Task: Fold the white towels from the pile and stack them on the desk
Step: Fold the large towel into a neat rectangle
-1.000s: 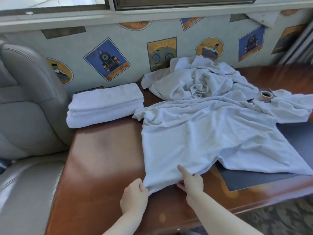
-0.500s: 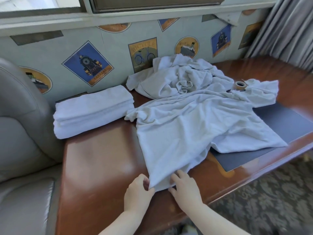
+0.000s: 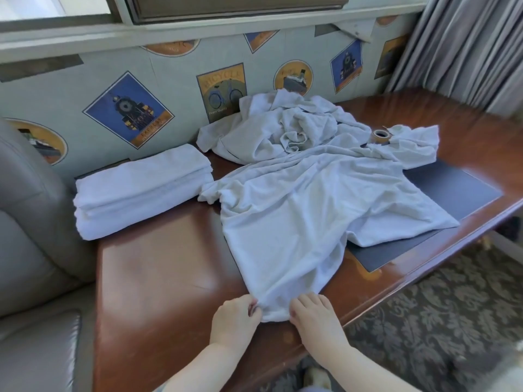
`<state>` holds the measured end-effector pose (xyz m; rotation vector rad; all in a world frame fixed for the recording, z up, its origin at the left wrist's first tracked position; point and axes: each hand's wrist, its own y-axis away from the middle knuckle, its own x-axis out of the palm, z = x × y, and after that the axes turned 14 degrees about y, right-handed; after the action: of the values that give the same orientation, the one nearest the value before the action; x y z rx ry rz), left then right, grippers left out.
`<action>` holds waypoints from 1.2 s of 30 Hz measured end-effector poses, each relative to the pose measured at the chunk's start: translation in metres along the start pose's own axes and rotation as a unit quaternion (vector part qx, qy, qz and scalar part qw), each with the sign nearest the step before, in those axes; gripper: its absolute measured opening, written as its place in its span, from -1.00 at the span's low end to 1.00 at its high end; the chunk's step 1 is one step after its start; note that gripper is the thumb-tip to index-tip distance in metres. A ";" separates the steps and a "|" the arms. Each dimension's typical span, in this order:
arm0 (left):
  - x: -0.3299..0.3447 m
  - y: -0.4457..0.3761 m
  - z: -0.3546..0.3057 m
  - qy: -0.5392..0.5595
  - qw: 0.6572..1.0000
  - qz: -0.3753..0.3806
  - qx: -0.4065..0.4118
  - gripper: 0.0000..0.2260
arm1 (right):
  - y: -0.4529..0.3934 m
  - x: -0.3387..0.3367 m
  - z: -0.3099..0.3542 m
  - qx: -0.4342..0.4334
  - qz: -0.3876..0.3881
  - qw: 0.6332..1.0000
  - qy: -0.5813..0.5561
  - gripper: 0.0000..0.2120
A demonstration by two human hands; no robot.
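Note:
A white towel point(image 3: 305, 216) lies spread and wrinkled across the brown desk point(image 3: 158, 278). Its near corner is bunched at the front edge. My left hand point(image 3: 236, 318) pinches that corner from the left. My right hand point(image 3: 317, 315) grips the same corner from the right. Behind the spread towel sits a crumpled pile of white towels point(image 3: 283, 128) against the wall. A stack of folded white towels point(image 3: 141, 188) rests at the desk's back left.
A roll of tape point(image 3: 380, 135) sits among the cloth at the back right. A dark desk mat point(image 3: 441, 190) lies partly under the towel. A grey leather chair point(image 3: 31, 222) stands at the left, curtains point(image 3: 467, 46) at the right, patterned carpet point(image 3: 441, 321) below.
Both hands have drawn closer together on the towel's near corner, bunching it more tightly. The view has swung to the right, bringing the curtains and carpet into sight.

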<state>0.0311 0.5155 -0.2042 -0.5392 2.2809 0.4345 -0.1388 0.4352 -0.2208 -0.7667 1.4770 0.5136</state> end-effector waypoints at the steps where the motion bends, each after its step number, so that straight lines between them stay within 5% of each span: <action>1: 0.000 0.001 0.001 -0.004 1.000 0.004 0.008 -0.84 | 0.000 -0.001 0.001 0.005 0.018 1.000 -0.023 -0.70; 4: -0.001 0.005 0.004 -0.015 0.999 0.010 0.030 -0.81 | -0.003 -0.002 0.000 0.010 0.070 0.996 -0.058 -0.88; 8: 0.002 0.011 0.002 -0.014 0.998 0.016 0.057 -0.90 | -0.010 -0.001 0.005 0.006 0.128 0.986 -0.105 -0.71; 11: 0.007 0.011 -0.001 0.017 0.997 0.022 0.068 -0.94 | -0.016 -0.006 0.014 0.097 0.163 0.960 -0.207 -0.81; 14: 0.012 0.009 -0.001 0.024 0.996 0.032 0.085 -0.86 | -0.017 -0.008 0.013 0.203 0.148 0.928 -0.276 -0.87; 20: 0.016 0.001 0.007 -0.017 0.980 0.127 0.151 -0.88 | -0.018 -0.009 0.012 0.150 0.188 0.937 -0.255 -0.85; 22: 0.013 -0.001 0.009 -0.016 0.979 0.140 0.144 -0.88 | -0.016 -0.007 0.010 0.244 0.143 0.916 -0.284 -0.80; 25: 0.009 0.000 0.008 -0.011 0.981 0.149 0.121 -0.84 | -0.023 -0.012 0.003 0.496 0.054 0.771 -0.396 -0.70; 27: 0.007 0.002 0.004 0.036 0.985 0.151 0.082 -0.85 | -0.038 -0.012 -0.002 0.559 0.062 0.641 -0.523 -0.65; 31: -0.006 -0.003 -0.009 0.163 0.976 0.144 0.028 -0.86 | -0.061 -0.014 -0.010 0.536 0.153 0.467 -0.686 -0.64; 34: -0.023 -0.015 -0.018 0.178 0.973 0.143 0.041 -0.78 | -0.063 -0.015 -0.014 0.492 0.101 0.381 -0.776 -0.61; 36: -0.034 -0.023 -0.023 0.170 0.970 0.161 0.060 -0.74 | -0.064 -0.018 -0.020 0.456 0.060 0.284 -0.841 -0.59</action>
<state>0.0509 0.4942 -0.1675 -0.1906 2.7201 0.3783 -0.1069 0.3804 -0.1925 0.8934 -0.4910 0.1880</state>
